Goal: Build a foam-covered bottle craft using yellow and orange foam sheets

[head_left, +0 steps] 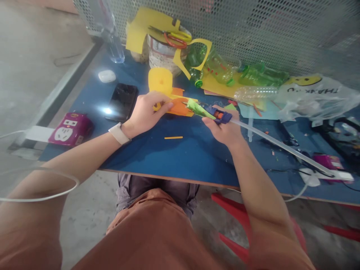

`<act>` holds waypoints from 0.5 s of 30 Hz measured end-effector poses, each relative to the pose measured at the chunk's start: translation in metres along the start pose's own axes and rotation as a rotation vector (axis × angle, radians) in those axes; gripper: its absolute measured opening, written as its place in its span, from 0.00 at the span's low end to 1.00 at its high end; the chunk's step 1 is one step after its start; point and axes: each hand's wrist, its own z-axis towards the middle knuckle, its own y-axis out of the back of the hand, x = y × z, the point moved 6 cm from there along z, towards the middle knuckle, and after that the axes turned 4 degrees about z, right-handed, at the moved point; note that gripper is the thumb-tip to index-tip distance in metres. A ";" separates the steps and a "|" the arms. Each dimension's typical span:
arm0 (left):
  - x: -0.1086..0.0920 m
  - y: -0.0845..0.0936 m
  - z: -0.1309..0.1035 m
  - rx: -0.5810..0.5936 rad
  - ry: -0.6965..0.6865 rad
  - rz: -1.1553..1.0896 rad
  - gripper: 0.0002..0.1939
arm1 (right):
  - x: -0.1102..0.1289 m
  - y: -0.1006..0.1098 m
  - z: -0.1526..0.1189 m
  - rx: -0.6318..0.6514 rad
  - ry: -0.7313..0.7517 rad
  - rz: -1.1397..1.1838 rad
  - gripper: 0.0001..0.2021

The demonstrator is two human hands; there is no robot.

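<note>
Orange sheet material, flat and smooth, is pinched at its left edge between the thumb and fingers of the left hand (pixel 147 110); the orange piece (pixel 180 107) lies just to the right of that hand, above the desk (pixel 180 161). By the right hand (pixel 225 129), a blue glue gun (pixel 221 115) with a green covering at its front is gripped, its tip aimed at the orange piece; whether they touch cannot be told. From the gun's rear, a long, translucent glue stick (pixel 270 138) is extended towards the right. Just beyond the left hand, a yellow piece (pixel 160 80) with rounded corners is seen upright. A thin orange strip (pixel 173 137) is laid on the blue desktop between the forearms. Farther back, orange- and yellow-handled scissors (pixel 178 39) are rested on a rough whitish pot (pixel 160 56), near crumpled, clear green bottles (pixel 260 75).
</note>
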 end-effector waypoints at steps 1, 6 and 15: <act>0.000 0.000 0.000 0.006 0.007 0.001 0.13 | 0.000 0.001 0.000 -0.001 0.002 -0.002 0.37; 0.000 0.000 0.000 0.005 0.015 0.006 0.13 | 0.000 0.005 0.002 0.016 -0.014 -0.004 0.38; 0.001 0.000 0.000 0.012 0.044 0.004 0.13 | -0.001 0.011 0.001 0.058 -0.060 -0.031 0.37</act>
